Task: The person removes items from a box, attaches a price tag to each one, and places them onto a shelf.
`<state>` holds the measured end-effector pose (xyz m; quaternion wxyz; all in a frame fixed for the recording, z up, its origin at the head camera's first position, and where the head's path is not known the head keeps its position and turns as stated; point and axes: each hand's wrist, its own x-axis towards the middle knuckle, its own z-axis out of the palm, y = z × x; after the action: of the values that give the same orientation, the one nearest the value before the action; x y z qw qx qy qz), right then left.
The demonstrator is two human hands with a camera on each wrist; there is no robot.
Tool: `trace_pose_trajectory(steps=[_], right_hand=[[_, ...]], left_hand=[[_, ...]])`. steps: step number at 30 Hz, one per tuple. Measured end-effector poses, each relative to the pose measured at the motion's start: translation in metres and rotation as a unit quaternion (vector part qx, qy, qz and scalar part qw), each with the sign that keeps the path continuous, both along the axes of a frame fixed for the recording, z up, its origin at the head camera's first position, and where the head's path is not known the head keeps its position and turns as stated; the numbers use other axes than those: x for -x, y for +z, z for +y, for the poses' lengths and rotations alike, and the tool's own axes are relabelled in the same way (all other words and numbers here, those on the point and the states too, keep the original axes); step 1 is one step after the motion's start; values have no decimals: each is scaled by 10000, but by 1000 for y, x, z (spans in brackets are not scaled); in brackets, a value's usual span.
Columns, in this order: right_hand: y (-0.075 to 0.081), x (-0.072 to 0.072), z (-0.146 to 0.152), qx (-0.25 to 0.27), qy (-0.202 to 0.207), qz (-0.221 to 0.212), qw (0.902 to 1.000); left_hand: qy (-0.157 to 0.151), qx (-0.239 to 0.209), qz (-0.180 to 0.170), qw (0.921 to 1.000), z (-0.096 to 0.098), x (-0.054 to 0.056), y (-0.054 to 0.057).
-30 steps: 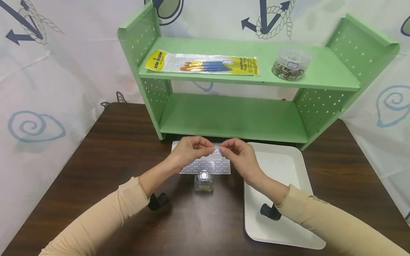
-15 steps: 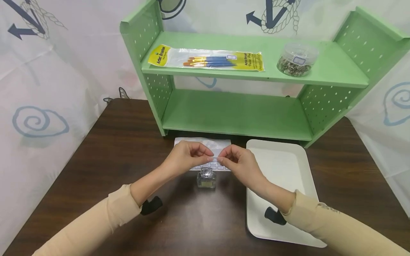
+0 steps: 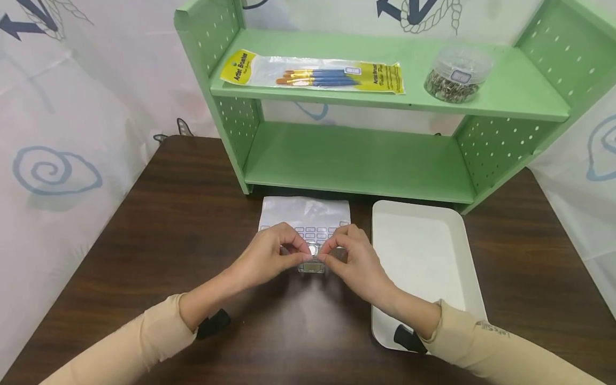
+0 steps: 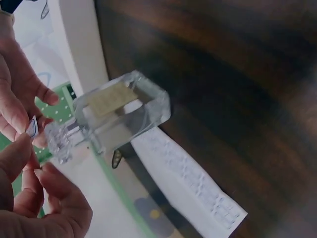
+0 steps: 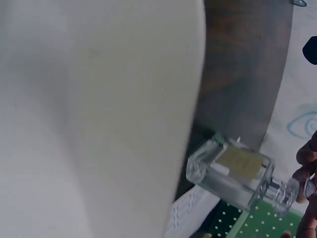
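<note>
Between both hands is a small blue-bordered sticker label (image 4: pixel 32 128), pinched by its ends. My left hand (image 3: pixel 269 252) holds it with thumb and index finger from the left. From the other side my right hand (image 3: pixel 358 264) does the same. Just below the fingertips in the head view stands a clear glass bottle (image 4: pixel 124 111) with a faceted stopper (image 4: pixel 59 143) and a yellowish label on its front. The fingers hide much of the bottle's top in the head view; whether the sticker touches the glass I cannot tell. Behind it lies a sheet of sticker labels (image 3: pixel 305 212).
A white tray (image 3: pixel 418 246) lies on the dark wooden table (image 3: pixel 192 214) to the right, under my right forearm. At the back stands a green two-tier shelf (image 3: pixel 356 160). On its upper board are a packet of artist brushes (image 3: pixel 313 77) and a clear lidded jar (image 3: pixel 457 80).
Both hands have come down and toward me, from above the sticker sheet to the bottle's top, with the sticker label between them. The head view has tilted downward.
</note>
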<state>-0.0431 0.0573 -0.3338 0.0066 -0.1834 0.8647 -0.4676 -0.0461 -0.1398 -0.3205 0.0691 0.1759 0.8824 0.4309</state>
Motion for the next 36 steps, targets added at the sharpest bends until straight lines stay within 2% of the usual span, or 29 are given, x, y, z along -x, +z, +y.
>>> trace_pose_trajectory(steps=[4, 13, 17, 23, 36], right_hand=[[-6, -4, -2, -123, -9, 103, 9999], [-18, -4, -2, -465, 1, 462, 9979], [-22, -3, -3, -571, 111, 446, 9973], [-25, -1, -4, -681, 202, 363, 9968], [-26, 4, -7, -987, 282, 622, 9928]], left_hand=[[141, 211, 230, 9994, -1, -6, -9], [430, 152, 466, 9979, 3, -11, -31], [497, 165, 602, 9968, 3, -12, -37], [569, 183, 749, 9954, 4, -12, -42], [489, 377, 1461, 9873, 4, -7, -49]])
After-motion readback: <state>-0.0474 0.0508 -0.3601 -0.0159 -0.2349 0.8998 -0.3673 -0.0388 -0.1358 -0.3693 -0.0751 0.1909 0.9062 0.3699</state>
